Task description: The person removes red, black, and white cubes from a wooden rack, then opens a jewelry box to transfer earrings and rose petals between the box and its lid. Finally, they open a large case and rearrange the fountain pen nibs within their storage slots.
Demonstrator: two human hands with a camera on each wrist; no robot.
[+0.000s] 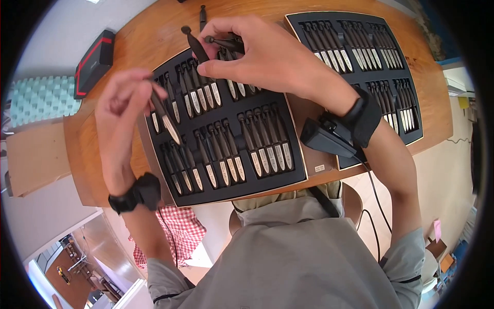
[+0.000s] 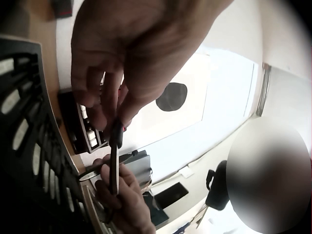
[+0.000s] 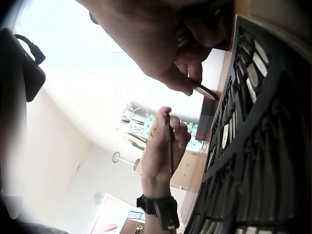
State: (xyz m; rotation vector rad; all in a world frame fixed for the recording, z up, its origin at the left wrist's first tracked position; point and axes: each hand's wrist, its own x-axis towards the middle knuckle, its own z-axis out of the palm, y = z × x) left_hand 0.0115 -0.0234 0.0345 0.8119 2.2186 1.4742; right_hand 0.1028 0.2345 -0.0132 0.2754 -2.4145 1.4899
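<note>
My left hand [image 1: 121,103], in the head view, pinches a slim dark stick [image 1: 166,121] with a pale, printed flat end pointing down, held over the left side of a black slotted tray [image 1: 242,190]. Over that tray's far edge, my right hand [image 1: 278,59] holds several such sticks in a bunch. One dark stick [image 1: 194,44] with a round knob stands out between its thumb and fingers. In the left wrist view, the left thumb and fingertips grip a stick [image 2: 114,170] seen edge-on. Rows of similar sticks fill the tray slots, partly hidden under my right hand.
A second black tray [image 1: 363,75] of sticks lies to the right on the wooden table [image 1: 82,154]. Another dark stick [image 1: 203,15] is behind the left tray. At the left are a black box with a red band [image 1: 95,64] and a turquoise bumpy sheet [image 1: 41,100].
</note>
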